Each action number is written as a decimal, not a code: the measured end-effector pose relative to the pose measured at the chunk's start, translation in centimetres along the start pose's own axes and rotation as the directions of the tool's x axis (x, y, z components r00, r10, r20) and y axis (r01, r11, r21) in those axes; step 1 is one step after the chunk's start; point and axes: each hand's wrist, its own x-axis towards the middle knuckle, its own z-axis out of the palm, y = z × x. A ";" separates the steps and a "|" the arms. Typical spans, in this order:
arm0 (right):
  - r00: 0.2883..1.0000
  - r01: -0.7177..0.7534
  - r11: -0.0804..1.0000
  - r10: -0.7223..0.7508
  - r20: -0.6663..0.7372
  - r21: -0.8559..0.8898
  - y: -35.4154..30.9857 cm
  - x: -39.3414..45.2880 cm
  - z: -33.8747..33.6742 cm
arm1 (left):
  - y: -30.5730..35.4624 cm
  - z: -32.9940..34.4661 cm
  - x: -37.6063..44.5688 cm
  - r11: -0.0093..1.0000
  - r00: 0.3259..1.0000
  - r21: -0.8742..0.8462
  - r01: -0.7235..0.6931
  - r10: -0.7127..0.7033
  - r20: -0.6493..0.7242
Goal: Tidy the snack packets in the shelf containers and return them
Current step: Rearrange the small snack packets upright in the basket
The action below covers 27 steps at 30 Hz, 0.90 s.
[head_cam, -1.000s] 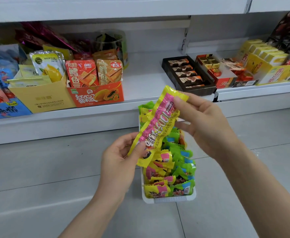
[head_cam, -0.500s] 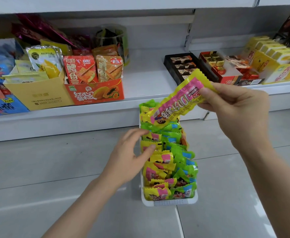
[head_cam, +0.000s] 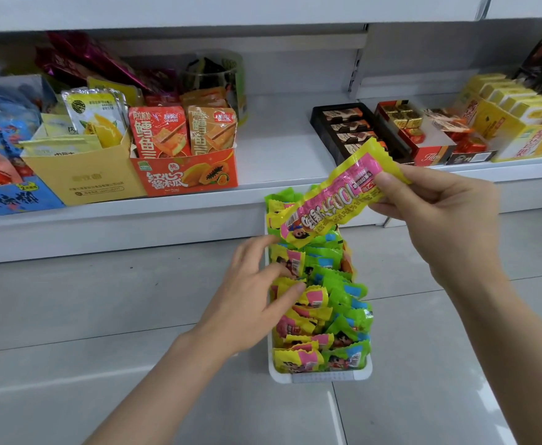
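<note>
Mid-tidy: my right hand (head_cam: 436,213) pinches a yellow-pink snack packet (head_cam: 337,200) above the white tray (head_cam: 321,375), left hand (head_cam: 256,300) fingers spread flat on the packets below; next, slot it in.

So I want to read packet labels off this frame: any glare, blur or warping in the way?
Head view: sharp centrally, the print on the long yellow-and-pink packet in the right hand readable; soft glare streaks on the glossy grey floor; wide-angle bending of the white shelf edge.

Left hand (head_cam: 256,293) spread, right hand (head_cam: 436,213) pinching
</note>
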 end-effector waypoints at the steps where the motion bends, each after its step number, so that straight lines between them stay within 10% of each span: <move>1: 1.000 -0.005 1.000 0.005 0.001 -0.005 0.0 0.0 0.0 | 0.0 -0.1 0.1 0.999 1.000 0.030 -0.029 0.029 0.008; 17: 0.988 -0.051 0.981 0.077 0.132 -0.188 1.7 -1.4 2.3 | -0.6 0.3 -1.9 0.991 1.000 -0.134 -0.003 0.005 0.017; 27: 0.843 0.291 0.550 0.238 0.482 -0.782 5.5 -1.4 6.6 | -1.0 0.5 -2.2 0.975 1.000 -0.223 0.014 -0.017 -0.011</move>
